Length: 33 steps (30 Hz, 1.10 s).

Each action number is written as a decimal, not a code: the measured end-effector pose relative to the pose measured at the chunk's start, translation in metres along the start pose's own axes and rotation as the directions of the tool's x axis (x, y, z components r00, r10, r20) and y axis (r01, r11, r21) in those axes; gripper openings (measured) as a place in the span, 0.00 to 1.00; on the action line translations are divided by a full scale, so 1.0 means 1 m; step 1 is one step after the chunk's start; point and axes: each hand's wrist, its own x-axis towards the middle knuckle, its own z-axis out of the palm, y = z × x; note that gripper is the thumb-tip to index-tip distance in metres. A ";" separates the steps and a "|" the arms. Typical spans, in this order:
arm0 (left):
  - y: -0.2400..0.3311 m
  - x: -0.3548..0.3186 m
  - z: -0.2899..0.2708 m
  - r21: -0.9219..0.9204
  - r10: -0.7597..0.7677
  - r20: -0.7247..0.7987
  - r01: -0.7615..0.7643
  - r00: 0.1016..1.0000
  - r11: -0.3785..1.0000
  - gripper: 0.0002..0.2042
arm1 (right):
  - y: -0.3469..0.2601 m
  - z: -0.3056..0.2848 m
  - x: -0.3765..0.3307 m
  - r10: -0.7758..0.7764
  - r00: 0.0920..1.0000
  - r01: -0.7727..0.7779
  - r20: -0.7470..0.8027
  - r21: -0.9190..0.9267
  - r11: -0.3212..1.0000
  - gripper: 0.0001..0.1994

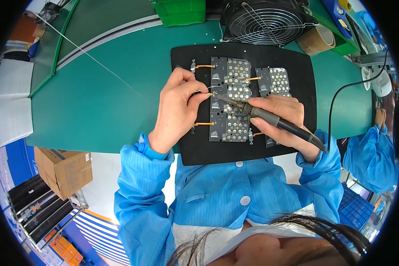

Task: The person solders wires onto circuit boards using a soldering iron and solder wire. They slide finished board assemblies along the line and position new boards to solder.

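My right hand is wrapped round the dark handle of a soldering iron, whose tip points left onto the middle circuit board of the panel. Opposite it, the thumb and index finger of my left hand are pinched on a thin silvery solder wire that reaches over the same board. A bit of orange shows at these fingertips, probably a cable end, partly hidden. Short orange cables with small metal connectors run off the other boards. My right hand partly covers a second panel.
A black mat lies under the boards on the green table. Behind it stand a fan, a green bin and a tape roll. The iron's black cord loops at right. Another person's sleeve shows far right.
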 end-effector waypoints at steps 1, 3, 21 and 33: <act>0.000 0.000 0.000 -0.001 -0.001 -0.001 0.001 1.000 1.000 0.05 | 0.000 0.000 0.000 0.005 1.000 -0.005 0.003 0.008 1.000 0.17; 0.000 0.000 0.000 -0.017 -0.013 -0.006 0.013 1.000 1.000 0.05 | 0.000 -0.001 0.000 0.009 1.000 -0.009 0.007 0.009 1.000 0.17; 0.001 -0.001 0.000 -0.025 -0.014 -0.017 0.014 1.000 1.000 0.05 | 0.000 -0.003 0.003 0.013 1.000 -0.014 0.029 0.016 1.000 0.17; 0.000 -0.001 -0.001 0.000 0.000 -0.013 0.000 1.000 1.000 0.05 | -0.002 -0.005 0.004 0.047 0.998 -0.049 0.042 0.030 0.998 0.17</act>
